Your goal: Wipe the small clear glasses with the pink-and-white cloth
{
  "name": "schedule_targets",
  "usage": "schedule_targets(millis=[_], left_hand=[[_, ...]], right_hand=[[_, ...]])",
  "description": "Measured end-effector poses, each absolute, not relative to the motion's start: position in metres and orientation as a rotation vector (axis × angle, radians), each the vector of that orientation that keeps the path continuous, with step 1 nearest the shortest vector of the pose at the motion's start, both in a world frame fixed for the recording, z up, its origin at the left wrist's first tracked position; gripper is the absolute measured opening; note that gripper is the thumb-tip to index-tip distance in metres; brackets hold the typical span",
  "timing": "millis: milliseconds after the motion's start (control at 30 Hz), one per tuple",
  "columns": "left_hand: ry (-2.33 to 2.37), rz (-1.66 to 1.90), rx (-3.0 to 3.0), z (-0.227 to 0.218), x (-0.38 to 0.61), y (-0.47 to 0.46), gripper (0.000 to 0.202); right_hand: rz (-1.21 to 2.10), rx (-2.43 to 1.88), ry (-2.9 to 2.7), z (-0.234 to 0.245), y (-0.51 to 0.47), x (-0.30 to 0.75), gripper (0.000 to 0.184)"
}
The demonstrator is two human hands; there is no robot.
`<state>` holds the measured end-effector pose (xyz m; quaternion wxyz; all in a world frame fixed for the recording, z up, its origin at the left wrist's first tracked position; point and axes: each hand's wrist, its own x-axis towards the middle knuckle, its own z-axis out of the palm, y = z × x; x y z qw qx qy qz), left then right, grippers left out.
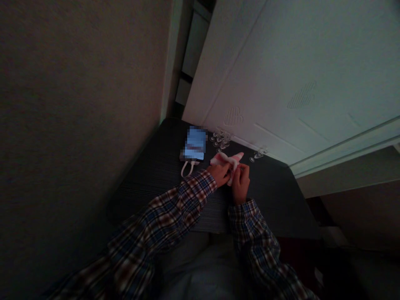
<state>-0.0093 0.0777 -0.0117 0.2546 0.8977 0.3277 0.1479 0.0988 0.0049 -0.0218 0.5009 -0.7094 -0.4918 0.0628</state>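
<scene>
My left hand [219, 172] and my right hand [241, 182] meet over a dark table [162, 175]. Both are closed on a small pink and white object [225, 159], soft-looking, which I cannot name in the dim light. Its pink tip sticks out past my fingers toward the white panel. Both my sleeves are plaid. Several small clear pieces [221, 139] lie on the table just beyond my hands, and a few more clear pieces [258, 154] lie to the right of them.
A lit, blurred screen [195, 143] lies on the table left of my hands, with a white cord loop [187, 167] below it. A white panelled door or cabinet front [281, 83] stands behind the table. A brown wall [78, 104] fills the left.
</scene>
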Motion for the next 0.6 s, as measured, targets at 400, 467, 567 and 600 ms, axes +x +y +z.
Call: schedule_targets(millis=[400,467,567,600], left_hand=[[0.928,0.406,2.446,-0.008,-0.023,0.071,0.043],[0.929,0.41,2.442,-0.007,-0.027,0.07,0.045],[0.909,0.399,2.445,-0.007,-0.03,0.069,0.043],[0.903,0.392,2.448,-0.007,-0.031,0.069,0.043]], right_hand=[[0.134,-1.695,-1.271,-0.022,0.002,0.094,0.023],[0.121,-1.695,-1.287,-0.021,0.001,0.092,0.024],[0.09,-1.714,-1.312,-0.02,-0.001,0.089,0.023],[0.077,-1.723,-1.332,-0.02,-0.002,0.088,0.023]])
